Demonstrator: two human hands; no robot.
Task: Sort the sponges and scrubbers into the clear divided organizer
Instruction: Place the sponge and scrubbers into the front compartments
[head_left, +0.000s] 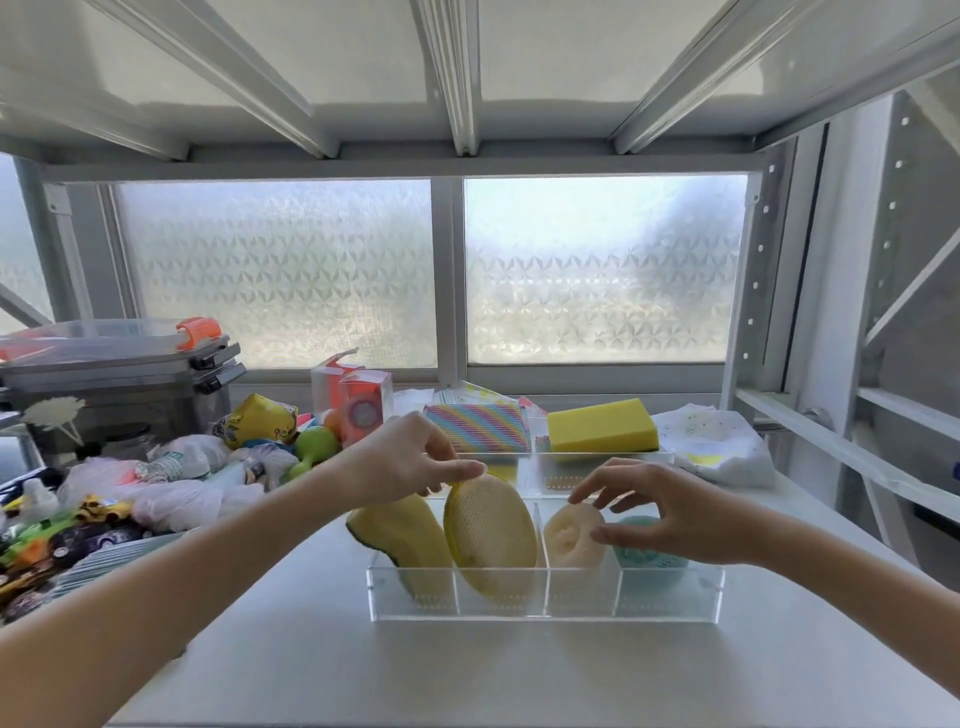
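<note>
The clear divided organizer (540, 608) stands on the white shelf in front of me. A yellow sponge with a dark green edge (402, 540) leans in its leftmost compartment. My left hand (410, 457) pinches the top rim of an oval yellow mesh scrubber (491, 530) standing tilted in the second compartment. My right hand (660, 512) has its fingers spread around a cream round sponge (571, 535) in the third compartment, touching it. A teal round scrubber (647, 553) lies in the rightmost compartment, partly hidden by that hand. Behind the organizer lie a yellow block sponge (602, 431) and a rainbow-striped sponge (478, 426).
A heap of toys, bottles and plastic bags (156, 483) fills the left side of the shelf below a grey lidded box (119, 369). Orange small boxes (358, 400) stand at the back. A white cloth (711, 441) lies at the right by the shelf's metal frame (810, 436).
</note>
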